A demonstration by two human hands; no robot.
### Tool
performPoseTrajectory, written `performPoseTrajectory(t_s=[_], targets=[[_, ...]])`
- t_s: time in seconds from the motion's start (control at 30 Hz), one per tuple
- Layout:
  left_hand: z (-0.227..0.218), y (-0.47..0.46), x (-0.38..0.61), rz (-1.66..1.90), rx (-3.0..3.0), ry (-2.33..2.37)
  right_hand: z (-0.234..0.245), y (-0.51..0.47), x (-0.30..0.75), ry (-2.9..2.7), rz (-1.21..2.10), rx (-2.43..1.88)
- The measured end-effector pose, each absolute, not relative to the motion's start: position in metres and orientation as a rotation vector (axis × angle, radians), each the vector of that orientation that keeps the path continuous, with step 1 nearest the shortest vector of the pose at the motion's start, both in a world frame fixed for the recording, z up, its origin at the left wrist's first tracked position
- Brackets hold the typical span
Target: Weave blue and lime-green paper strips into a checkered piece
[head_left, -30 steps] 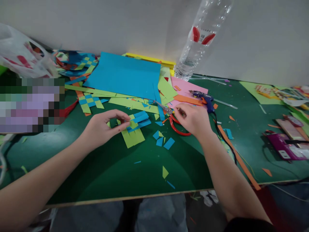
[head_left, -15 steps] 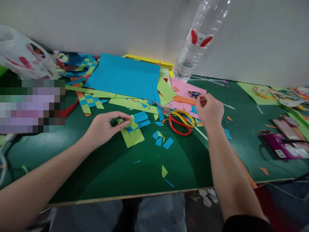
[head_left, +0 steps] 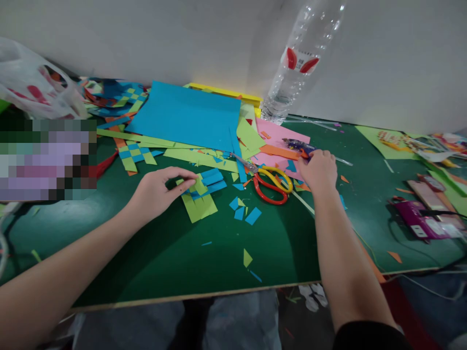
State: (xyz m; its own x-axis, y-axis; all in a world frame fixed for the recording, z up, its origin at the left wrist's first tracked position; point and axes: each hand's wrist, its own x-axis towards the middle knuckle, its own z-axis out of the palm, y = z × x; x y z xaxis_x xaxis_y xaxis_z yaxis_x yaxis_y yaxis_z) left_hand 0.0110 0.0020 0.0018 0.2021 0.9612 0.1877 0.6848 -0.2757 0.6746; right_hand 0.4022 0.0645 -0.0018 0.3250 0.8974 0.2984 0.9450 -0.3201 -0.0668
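Observation:
My left hand (head_left: pixel 160 191) pinches the upper left edge of a small woven paper piece (head_left: pixel 200 208), made of lime green and blue strips, lying on the table. My right hand (head_left: pixel 318 170) is closed around the near part of a dark purple hot glue gun (head_left: pixel 297 145) on a sheet of pink paper (head_left: pixel 284 130); the palm hides its handle. A clear glue stick (head_left: pixel 343 161) shows past my knuckles. Between my hands lie scissors (head_left: pixel 272 187) with one yellow and one red handle loop, blades pointing up and left. Small blue cut pieces (head_left: pixel 253 216) are scattered below them.
A large blue sheet (head_left: pixel 189 114) covers paper strips at the back. A tall clear bottle (head_left: pixel 292 73) leans by the wall. At left are a plastic bag (head_left: pixel 40 82) and a blurred-out screen (head_left: pixel 44 160); at right, a purple box-like device (head_left: pixel 419 218) with a cord.
My right hand has lowered onto the glue gun, its fingers now around it. My left hand keeps its pinch on the woven paper. The view has shifted slightly.

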Motion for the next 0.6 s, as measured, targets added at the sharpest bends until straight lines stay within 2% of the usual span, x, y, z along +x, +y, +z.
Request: performPoseTrajectory(t_s=[0.6], targets=[[0.004, 0.000, 0.010, 0.796, 2.017, 1.563, -0.029, 0.077, 0.426, -1.542, -0.222, -2.423]])
